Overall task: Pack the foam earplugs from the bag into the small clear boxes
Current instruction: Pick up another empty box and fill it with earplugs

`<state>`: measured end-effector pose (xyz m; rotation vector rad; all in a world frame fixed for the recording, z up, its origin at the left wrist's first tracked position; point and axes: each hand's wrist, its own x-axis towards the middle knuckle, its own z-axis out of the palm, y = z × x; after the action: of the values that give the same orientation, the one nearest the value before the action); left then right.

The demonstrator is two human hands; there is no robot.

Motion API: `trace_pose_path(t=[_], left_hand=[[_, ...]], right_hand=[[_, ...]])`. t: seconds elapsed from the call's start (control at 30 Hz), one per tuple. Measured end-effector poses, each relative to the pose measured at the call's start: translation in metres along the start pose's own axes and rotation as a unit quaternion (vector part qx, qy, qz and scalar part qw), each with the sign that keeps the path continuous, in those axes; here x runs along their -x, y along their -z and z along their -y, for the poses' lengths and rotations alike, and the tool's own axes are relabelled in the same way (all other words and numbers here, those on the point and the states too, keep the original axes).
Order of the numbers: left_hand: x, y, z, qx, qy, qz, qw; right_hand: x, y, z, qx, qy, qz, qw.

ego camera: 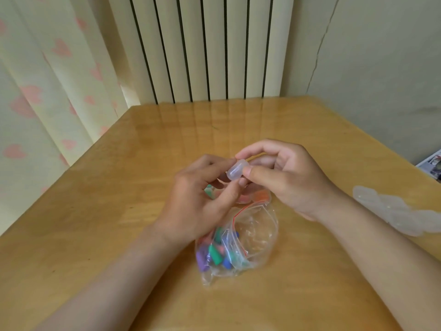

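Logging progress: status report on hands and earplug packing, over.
Left hand, right hand both pinch small clear box. Earplugs in bag beneath. Nothing blocking.

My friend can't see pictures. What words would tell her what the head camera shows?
A person's left hand and right hand pinch one small clear box between them above a wooden table. Under the hands lies a clear zip bag holding coloured foam earplugs, and more clear boxes sit near the table's right edge.
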<state>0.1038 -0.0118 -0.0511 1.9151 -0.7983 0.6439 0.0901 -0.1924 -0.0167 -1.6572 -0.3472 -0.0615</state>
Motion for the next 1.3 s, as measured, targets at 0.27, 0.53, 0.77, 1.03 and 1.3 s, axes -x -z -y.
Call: trace_pose_path(t=[0.27,0.53,0.77,1.03,1.3], left_hand=[[0.003,-0.003,0.006,0.032,-0.025,-0.027,0.999],[0.004,-0.002,0.011,0.028,-0.046,-0.03,0.998],[0.003,0.002,0.008,-0.025,-0.055,-0.059,0.996],[0.002,0.001,0.007,-0.071,-0.072,-0.066,0.993],[0.002,-0.001,0.01,-0.107,-0.105,-0.088,0.985]], right_hand=[[-0.001,0.001,-0.003,-0.01,0.02,0.0,1.0],[-0.001,-0.001,-0.004,-0.007,0.018,0.003,1.0],[-0.001,-0.01,-0.002,-0.022,0.005,-0.002,1.0],[-0.002,-0.011,0.001,-0.034,-0.01,-0.002,0.999],[-0.005,-0.012,0.001,-0.036,-0.021,-0.013,0.999]])
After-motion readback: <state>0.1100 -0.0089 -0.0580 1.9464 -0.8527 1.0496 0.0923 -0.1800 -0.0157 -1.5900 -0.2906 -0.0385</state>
